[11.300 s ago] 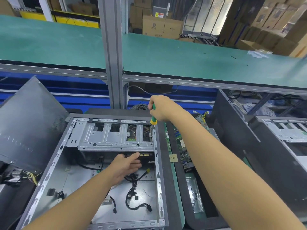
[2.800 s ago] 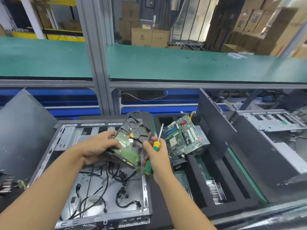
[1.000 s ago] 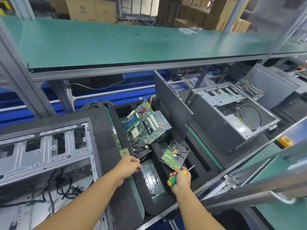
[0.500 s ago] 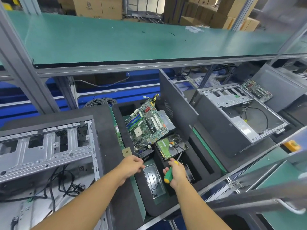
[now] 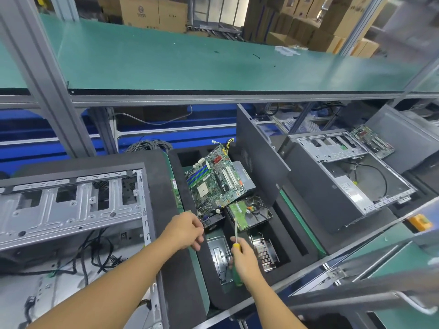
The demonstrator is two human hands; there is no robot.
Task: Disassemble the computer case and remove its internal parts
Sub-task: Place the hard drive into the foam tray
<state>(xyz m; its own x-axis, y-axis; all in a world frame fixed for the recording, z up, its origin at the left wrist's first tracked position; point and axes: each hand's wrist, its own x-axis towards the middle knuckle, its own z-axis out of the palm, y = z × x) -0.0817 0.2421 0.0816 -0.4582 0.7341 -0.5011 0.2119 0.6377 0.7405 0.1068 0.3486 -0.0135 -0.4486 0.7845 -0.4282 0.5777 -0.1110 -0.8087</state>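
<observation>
The computer case [image 5: 71, 205] is laid open at the left of the bench [image 5: 199, 279]. A screwdriver [image 5: 236, 245] is gripped in the right hand [image 5: 244, 260]; the left hand's [image 5: 185, 230] hold cannot be told.

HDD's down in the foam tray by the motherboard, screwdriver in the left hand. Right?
Wrong hand: the head view shows the screwdriver gripped in the right hand. The hard drive does lie in the foam tray beside the motherboard.
</observation>
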